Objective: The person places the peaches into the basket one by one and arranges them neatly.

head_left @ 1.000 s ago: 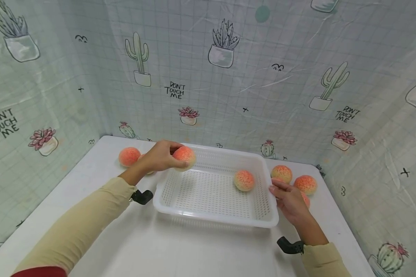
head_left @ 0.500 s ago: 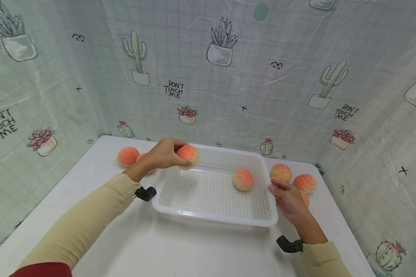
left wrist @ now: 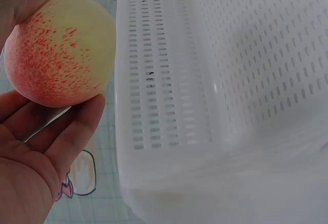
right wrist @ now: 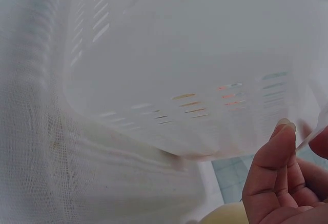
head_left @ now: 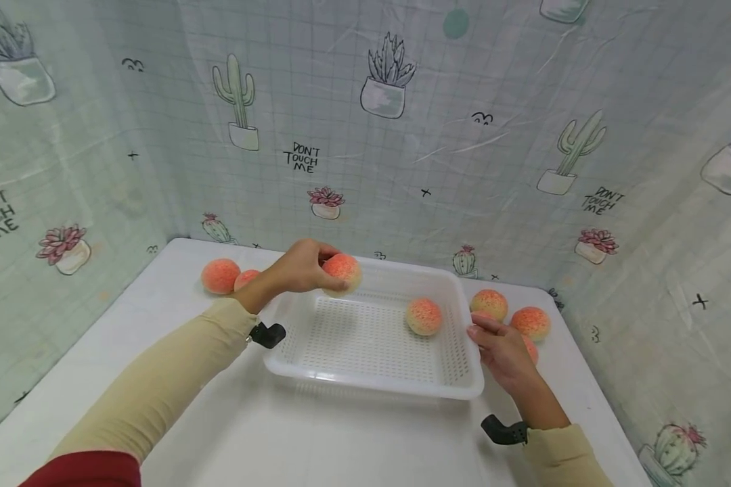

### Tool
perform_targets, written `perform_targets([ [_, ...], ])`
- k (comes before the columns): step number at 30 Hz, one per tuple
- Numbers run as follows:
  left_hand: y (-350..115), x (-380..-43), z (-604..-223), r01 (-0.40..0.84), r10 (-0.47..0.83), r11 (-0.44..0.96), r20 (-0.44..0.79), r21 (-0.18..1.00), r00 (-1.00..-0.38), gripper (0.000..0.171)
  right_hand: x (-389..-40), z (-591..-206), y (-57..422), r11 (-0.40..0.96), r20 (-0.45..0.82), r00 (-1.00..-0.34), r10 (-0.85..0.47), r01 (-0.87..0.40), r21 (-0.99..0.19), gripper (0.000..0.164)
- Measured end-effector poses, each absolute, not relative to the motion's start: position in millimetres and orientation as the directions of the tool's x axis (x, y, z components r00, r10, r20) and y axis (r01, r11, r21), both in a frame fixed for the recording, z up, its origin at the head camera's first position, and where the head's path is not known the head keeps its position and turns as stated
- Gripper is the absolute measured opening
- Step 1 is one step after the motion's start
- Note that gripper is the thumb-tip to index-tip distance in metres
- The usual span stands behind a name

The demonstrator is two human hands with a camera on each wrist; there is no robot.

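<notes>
The round, red-speckled cream peach (head_left: pixel 343 274) hangs at the far left corner of the white, rectangular plastic basket (head_left: pixel 371 387), and to my eye that corner is the risk: released a touch too early, it could clip the rim and tumble outside onto the smooth white table (head_left: pixel 341 446). How high above the rim it hangs, I can't judge. Dropped from too high, it might roll over the perforated floor and bump the orange-speckled round peach (head_left: pixel 424 316) sitting inside, towards the basket's right wall. A hard shove rightward could push the basket into the cluster of orange-and-cream round peaches (head_left: pixel 530 323) near the table's far right corner and send one towards the right edge

As for the grip, the bare left hand (head_left: pixel 301 266) is spread only as wide as the fruit, thumb on one side and fingers curved round the other; it looks firm enough, if not deep. The bare right hand (head_left: pixel 507 352) is nearly closed, its thumb and fingertips seeming to pinch the thin rim at the basket's right edge, which should steady it
</notes>
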State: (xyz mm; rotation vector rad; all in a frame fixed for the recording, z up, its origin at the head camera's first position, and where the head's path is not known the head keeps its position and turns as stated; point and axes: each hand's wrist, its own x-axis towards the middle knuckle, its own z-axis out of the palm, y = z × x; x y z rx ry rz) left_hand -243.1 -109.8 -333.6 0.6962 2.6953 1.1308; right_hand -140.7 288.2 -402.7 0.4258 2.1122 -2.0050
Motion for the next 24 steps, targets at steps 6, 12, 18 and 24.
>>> perform_targets([
  [6,-100.7,-248.5,-336.9,0.371,0.473,0.625,0.044,0.687,-0.88,0.057,-142.0,-404.3,287.9,0.036,-0.336,-0.939,0.07,0.339,-0.94,0.065],
  [12,-91.2,-253.3,-341.5,0.373,0.484,0.602,0.05,0.706,-0.874,0.054,-142.1,-405.3,287.0,0.042,-0.338,-0.937,0.087,0.343,-0.939,0.064],
  [18,-83.2,-256.2,-347.1,0.378,0.499,0.582,0.05,0.72,-0.865,0.051,-141.8,-407.6,286.4,0.047,-0.333,-0.939,0.086,0.338,-0.94,0.061],
  [24,-74.6,-257.9,-352.6,0.388,0.506,0.57,0.062,0.724,-0.86,0.051,-141.0,-407.7,286.7,0.05,-0.324,-0.942,0.09,0.329,-0.943,0.061],
])
